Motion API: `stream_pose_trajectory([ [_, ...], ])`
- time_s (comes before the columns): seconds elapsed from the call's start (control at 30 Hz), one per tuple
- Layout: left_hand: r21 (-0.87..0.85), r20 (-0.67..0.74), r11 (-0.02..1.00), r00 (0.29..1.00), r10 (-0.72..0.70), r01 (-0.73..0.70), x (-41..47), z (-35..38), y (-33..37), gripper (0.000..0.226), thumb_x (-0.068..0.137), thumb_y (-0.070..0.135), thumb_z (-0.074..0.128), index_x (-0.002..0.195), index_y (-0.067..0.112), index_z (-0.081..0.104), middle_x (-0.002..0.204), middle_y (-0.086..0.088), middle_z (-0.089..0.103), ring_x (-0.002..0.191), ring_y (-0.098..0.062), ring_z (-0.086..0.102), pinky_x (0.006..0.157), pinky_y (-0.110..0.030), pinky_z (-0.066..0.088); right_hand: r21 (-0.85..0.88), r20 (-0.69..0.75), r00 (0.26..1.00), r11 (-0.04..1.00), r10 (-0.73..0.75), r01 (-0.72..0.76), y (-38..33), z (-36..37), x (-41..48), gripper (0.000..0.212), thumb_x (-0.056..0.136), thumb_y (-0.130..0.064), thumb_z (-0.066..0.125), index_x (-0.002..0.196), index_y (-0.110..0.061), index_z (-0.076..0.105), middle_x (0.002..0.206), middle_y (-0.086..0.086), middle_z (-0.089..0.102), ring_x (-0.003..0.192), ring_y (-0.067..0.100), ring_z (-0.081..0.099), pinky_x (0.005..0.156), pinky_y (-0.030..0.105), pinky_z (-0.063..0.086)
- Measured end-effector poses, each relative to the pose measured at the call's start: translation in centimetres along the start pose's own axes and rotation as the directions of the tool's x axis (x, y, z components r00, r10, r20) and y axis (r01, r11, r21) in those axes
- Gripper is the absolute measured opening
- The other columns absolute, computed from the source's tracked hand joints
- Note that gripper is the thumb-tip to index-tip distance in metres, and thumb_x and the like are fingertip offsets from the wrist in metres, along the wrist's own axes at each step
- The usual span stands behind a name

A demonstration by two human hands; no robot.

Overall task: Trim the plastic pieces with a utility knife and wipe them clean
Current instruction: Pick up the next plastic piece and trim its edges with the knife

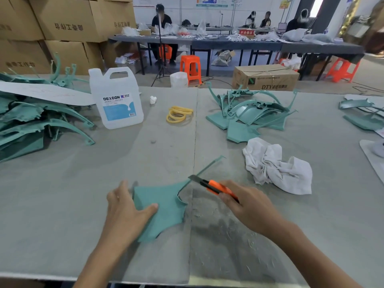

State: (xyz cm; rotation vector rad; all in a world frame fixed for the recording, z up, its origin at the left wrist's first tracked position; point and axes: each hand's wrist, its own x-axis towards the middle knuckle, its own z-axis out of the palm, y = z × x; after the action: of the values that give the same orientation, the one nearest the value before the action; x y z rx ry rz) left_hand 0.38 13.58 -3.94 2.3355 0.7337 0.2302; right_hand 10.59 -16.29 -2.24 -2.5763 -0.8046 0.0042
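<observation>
The teal plastic piece [166, 208] rests on the counter [79, 183], held by our left grip [126, 213], thumb on top and fingers round its edge. Our right grip [247, 206] clenches the orange utility knife [214, 187], blade at the piece's thin arm just beyond both grips. We should keep the blade shallow and cut away from the left grip. The white cloth [278, 169] lies just right of the knife grip.

The plastic piece [164, 206] is blue-green, and so is the pile of plastic pieces [239, 132]. The utility knife [218, 188] is orange and black with a grey blade. The rag [278, 165] is white. The rubber bands [178, 115] are yellow. The jug [116, 90] is cloudy white with a blue and white label. The table cover [83, 194] is grey. The stool [190, 63] is orange. The cardboard boxes [79, 23] are brown.
</observation>
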Motion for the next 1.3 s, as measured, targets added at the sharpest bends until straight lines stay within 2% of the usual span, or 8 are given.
stream_pose_trajectory([
  [0.07,0.263,-0.001,0.951,0.986,0.168,-0.162,0.5,0.5,0.1,0.106,0.078,0.057,0.070,0.157,0.030,0.005,0.165,-0.003,0.004,0.150,-0.026,0.013,0.117,-0.049,0.023,-0.001,0.026,0.999,1.000,-0.020,0.020,-0.7,0.3,0.0,0.029,0.104,-0.050,0.043,0.132,-0.045,0.049,0.095,-0.015,0.057,0.079,0.009,0.058,0.071,0.033,0.050],
  [0.13,0.283,0.180,0.904,0.943,0.279,-0.321,1.2,1.3,0.8,0.103,0.077,0.081,0.051,0.158,0.038,0.004,0.168,0.007,-0.006,0.154,-0.013,-0.008,0.120,-0.047,0.012,-0.020,0.041,0.999,0.999,-0.030,0.030,-1.2,0.5,0.2,0.031,0.104,-0.049,0.043,0.134,-0.044,0.050,0.098,-0.014,0.055,0.081,0.011,0.058,0.072,0.032,0.049],
  [0.2,0.285,0.315,0.879,0.904,0.290,-0.382,1.3,2.5,1.2,0.117,0.064,0.102,0.027,0.159,0.037,0.006,0.168,0.013,-0.008,0.152,-0.007,-0.015,0.123,-0.043,0.001,-0.048,0.055,0.998,0.998,-0.034,0.037,-1.7,0.7,0.6,0.030,0.105,-0.049,0.043,0.133,-0.043,0.051,0.099,-0.013,0.056,0.084,0.013,0.059,0.073,0.033,0.048],
  [0.3,0.349,0.328,0.851,0.902,0.281,-0.393,1.1,3.9,0.7,0.127,0.056,0.107,0.010,0.160,0.035,-0.001,0.167,0.014,-0.009,0.152,-0.004,-0.015,0.124,-0.041,-0.007,-0.078,0.108,0.992,0.994,-0.062,0.071,-2.4,1.1,0.9,0.028,0.105,-0.048,0.042,0.132,-0.044,0.050,0.101,-0.011,0.057,0.087,0.017,0.059,0.073,0.036,0.047],
  [0.5,0.326,0.295,0.863,0.909,0.296,-0.387,1.5,4.4,0.0,0.131,0.056,0.108,0.015,0.161,0.030,0.002,0.168,0.012,-0.004,0.153,-0.004,-0.010,0.124,-0.040,-0.007,-0.237,0.126,0.991,0.969,-0.040,0.069,-2.7,1.7,1.6,0.033,0.106,-0.050,0.035,0.137,-0.044,0.046,0.107,-0.007,0.060,0.096,0.022,0.062,0.069,0.034,0.042],
  [1.03,0.312,0.279,0.857,0.901,0.331,-0.411,1.6,4.5,-0.3,0.137,0.055,0.109,0.015,0.161,0.022,0.009,0.168,0.006,0.006,0.154,-0.008,-0.002,0.125,-0.042,0.000,-0.258,0.108,0.994,0.965,-0.020,0.047,-3.2,2.2,1.9,0.037,0.106,-0.049,0.036,0.142,-0.044,0.043,0.111,-0.006,0.062,0.099,0.022,0.062,0.077,0.037,0.048],
  [1.17,0.311,0.273,0.852,0.898,0.344,-0.421,1.6,4.6,-0.5,0.136,0.057,0.109,0.017,0.161,0.021,0.008,0.169,0.006,0.006,0.154,-0.008,-0.003,0.125,-0.043,0.000,-0.175,0.188,0.981,0.981,-0.052,0.086,-3.2,2.0,1.8,0.035,0.105,-0.048,0.040,0.140,-0.045,0.046,0.106,-0.007,0.061,0.098,0.022,0.061,0.076,0.037,0.045],
  [1.3,0.307,0.278,0.856,0.900,0.337,-0.416,1.6,4.6,-0.5,0.137,0.057,0.109,0.016,0.161,0.022,0.005,0.169,0.006,0.003,0.153,-0.008,-0.006,0.125,-0.043,-0.002,-0.268,0.130,0.991,0.961,-0.033,0.067,-3.3,1.9,2.2,0.035,0.106,-0.049,0.035,0.140,-0.045,0.043,0.110,-0.007,0.061,0.098,0.021,0.062,0.073,0.035,0.045],
])
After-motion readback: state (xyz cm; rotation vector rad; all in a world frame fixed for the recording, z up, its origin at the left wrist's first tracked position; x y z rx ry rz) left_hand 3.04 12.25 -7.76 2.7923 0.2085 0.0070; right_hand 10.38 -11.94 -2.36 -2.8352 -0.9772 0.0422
